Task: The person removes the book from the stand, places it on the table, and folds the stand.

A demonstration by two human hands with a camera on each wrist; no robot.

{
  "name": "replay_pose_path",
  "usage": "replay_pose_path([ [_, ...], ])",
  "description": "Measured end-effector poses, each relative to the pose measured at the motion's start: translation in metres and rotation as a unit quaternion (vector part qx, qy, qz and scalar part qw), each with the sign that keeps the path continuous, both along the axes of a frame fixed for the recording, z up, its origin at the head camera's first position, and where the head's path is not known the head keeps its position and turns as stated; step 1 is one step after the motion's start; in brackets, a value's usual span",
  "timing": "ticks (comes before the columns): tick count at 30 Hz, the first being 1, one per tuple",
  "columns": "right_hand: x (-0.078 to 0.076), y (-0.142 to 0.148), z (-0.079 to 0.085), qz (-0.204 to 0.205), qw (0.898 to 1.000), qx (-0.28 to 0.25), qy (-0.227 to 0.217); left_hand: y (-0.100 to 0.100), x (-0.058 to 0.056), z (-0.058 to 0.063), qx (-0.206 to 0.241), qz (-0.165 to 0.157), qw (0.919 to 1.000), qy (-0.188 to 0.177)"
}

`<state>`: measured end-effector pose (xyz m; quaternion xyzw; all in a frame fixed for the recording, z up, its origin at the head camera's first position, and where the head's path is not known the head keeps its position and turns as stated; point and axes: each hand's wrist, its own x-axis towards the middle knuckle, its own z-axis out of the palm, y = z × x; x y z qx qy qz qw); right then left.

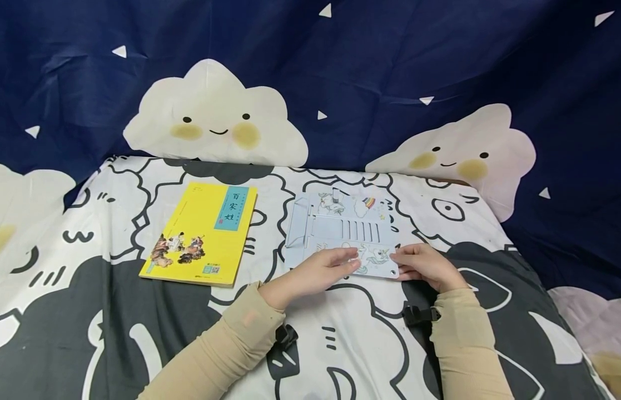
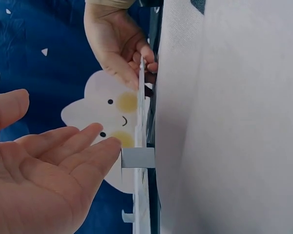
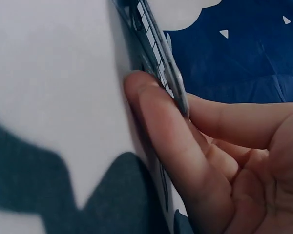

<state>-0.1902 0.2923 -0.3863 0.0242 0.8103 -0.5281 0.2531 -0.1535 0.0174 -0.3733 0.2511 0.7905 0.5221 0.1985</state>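
Note:
A light blue folding book stand (image 1: 327, 228) with unicorn and rainbow prints lies flat on the cloth in the head view. My right hand (image 1: 430, 265) pinches its near right corner; in the right wrist view the thumb is on top and the fingers (image 3: 168, 131) reach under the plate's edge. Over the near edge of the stand is my left hand (image 1: 315, 275), its fingers (image 2: 95, 158) extended and holding nothing. In the left wrist view the stand (image 2: 142, 117) appears edge-on, with a small grey tab (image 2: 138, 158) sticking up near the left fingertips.
To the left of the stand lies a yellow book (image 1: 210, 236) with a blue title panel. Both rest on a black-and-white cartoon-print cloth (image 1: 350, 328). Behind hangs a dark blue curtain (image 1: 350, 66) with smiling clouds.

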Motion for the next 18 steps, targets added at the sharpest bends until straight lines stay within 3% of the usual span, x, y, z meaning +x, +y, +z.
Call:
replay_pose_path([
  [10, -0.003, 0.007, -0.008, -0.033, 0.999, -0.025, -0.012, -0.006, -0.006, 0.002, 0.02, 0.035, 0.9992, -0.002],
  [18, -0.002, 0.008, -0.009, -0.039, 0.998, -0.038, -0.015, -0.018, -0.014, 0.004, 0.053, 0.112, 0.9923, -0.009],
])
